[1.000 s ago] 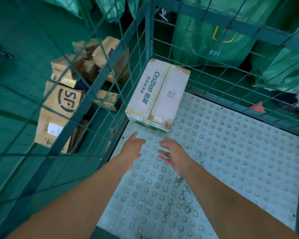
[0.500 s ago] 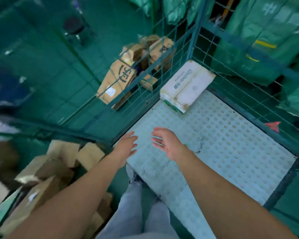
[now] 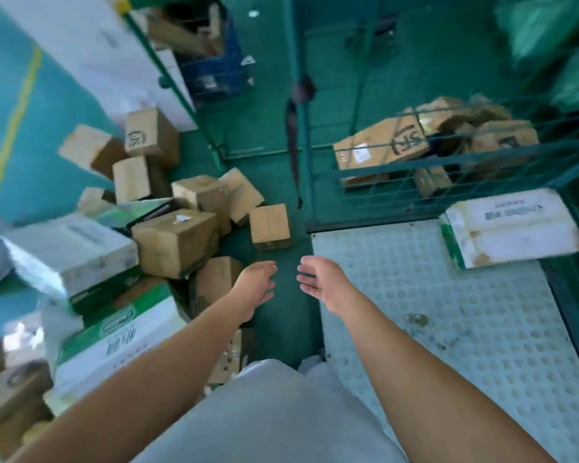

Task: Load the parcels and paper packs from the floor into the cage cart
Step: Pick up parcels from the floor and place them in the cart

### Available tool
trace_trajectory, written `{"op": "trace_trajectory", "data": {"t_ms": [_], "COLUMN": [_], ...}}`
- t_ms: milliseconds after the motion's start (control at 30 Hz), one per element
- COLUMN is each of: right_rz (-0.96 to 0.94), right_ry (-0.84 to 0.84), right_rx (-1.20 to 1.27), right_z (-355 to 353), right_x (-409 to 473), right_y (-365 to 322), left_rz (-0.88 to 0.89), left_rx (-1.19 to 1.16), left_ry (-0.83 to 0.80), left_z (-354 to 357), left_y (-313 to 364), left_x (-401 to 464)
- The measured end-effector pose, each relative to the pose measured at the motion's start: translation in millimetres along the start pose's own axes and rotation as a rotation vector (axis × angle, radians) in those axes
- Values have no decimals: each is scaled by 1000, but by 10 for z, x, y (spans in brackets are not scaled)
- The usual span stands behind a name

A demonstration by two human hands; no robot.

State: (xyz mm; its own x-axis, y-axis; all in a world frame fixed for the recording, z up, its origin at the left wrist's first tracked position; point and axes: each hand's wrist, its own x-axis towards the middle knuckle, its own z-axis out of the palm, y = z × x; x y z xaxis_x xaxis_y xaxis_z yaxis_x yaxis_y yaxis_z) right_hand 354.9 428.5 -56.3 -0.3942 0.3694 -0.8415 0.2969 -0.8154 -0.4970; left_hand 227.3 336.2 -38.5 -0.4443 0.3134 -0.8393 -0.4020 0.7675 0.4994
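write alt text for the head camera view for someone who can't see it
Both empty hands, left hand and right hand, reach over the green floor toward a pile of cardboard parcels and paper packs at left. At right, the cage cart holds one white box.

The view has swung left: the white pack (image 3: 512, 227) now sits at right, the parcel pile (image 3: 181, 235) fills the left. Both hands (image 3: 254, 289) (image 3: 321, 282), empty, have left the cart floor (image 3: 448, 329) for the green floor.
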Motion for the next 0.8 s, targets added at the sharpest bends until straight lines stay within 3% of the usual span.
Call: {"op": "trace_trajectory", "data": {"t_ms": [133,533,800], "right_rz": [18,51,87], "right_ry": [-82,-265,-355], "right_rx": [-261,-755,-982], "right_z": [865,2616,3341], "right_x": [-100,-405,-415], "right_y": [199,997,1375], "left_rz": [-55,-68,-92], "left_rx": [-286,-823,-1097], "left_ry": [64,299,384], "left_z": [-871,-2452,-2842], "left_y": [-483,-1824,-2358], "left_x": [-100,-627,-690]}}
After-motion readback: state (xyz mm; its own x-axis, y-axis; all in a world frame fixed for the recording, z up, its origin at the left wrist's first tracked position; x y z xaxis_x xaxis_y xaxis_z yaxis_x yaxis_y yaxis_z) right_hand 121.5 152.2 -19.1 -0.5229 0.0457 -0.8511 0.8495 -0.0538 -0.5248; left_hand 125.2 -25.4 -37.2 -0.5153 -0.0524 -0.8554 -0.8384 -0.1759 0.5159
